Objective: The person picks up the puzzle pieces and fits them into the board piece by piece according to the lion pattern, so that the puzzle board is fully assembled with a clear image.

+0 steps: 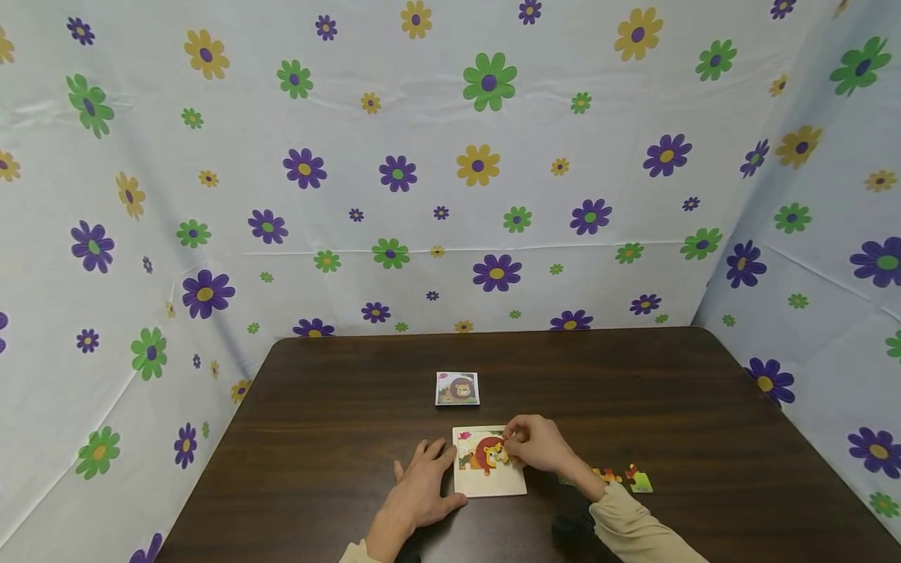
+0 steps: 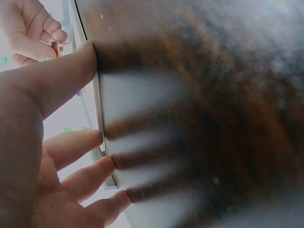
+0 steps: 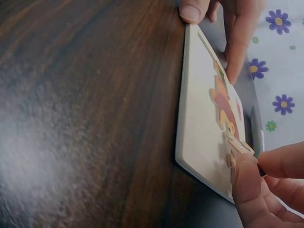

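Observation:
A square puzzle board [image 1: 493, 486] lies on the dark table, its upper part filled with pieces that show a lion [image 1: 487, 455]. My right hand [image 1: 540, 444] pinches a small puzzle piece [image 3: 241, 147] between thumb and fingers at the board's upper right, close over the lion picture. Fingers of that hand hide much of the piece in the head view. My left hand [image 1: 422, 485] rests at the board's left side, fingers spread and straight, thumb and fingertips touching its edge. In the left wrist view, the thumb [image 2: 71, 78] is against the board's rim.
Loose puzzle pieces [image 1: 639, 478] lie on the table to the right, partly behind the right forearm. A small lion picture card [image 1: 457, 389] lies beyond the board. A flowered cloth [image 1: 422, 195] hangs around the back and sides of the table [image 1: 338, 407].

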Tool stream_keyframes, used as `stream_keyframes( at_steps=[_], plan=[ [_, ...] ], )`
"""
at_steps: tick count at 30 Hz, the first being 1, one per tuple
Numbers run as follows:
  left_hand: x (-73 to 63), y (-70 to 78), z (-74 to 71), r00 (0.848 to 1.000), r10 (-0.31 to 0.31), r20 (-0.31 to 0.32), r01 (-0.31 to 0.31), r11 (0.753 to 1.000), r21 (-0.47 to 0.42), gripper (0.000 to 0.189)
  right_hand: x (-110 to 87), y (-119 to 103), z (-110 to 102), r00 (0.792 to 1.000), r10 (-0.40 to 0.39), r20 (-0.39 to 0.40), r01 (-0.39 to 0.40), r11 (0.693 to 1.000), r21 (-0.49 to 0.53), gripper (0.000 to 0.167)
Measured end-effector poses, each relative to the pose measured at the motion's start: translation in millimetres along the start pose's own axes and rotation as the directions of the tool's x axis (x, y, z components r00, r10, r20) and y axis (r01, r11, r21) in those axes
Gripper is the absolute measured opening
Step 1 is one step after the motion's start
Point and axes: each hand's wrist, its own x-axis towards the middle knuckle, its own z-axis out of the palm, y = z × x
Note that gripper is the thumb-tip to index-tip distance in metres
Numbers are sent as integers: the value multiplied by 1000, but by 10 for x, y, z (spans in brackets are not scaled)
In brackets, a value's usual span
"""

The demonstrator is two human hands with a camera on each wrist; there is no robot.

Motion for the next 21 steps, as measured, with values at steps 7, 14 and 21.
stream_keyframes(
  at_steps=[7, 14, 21],
  plan=[
    [6, 3, 2, 1000, 4, 0, -4, 1000, 0, 73, -21, 13, 29, 998, 57, -9, -56, 993, 106, 8],
    [-3, 10, -8, 1000, 6, -5, -6, 1000, -1, 72, -24, 50, 65, 993, 115, -12, -112, 983, 143, 12],
    [-2, 13, -12, 1000, 5, -4, -5, 1000, -4, 72, -46, 59, 117, 990, 119, -81, -110, 988, 107, 7]
  ],
)
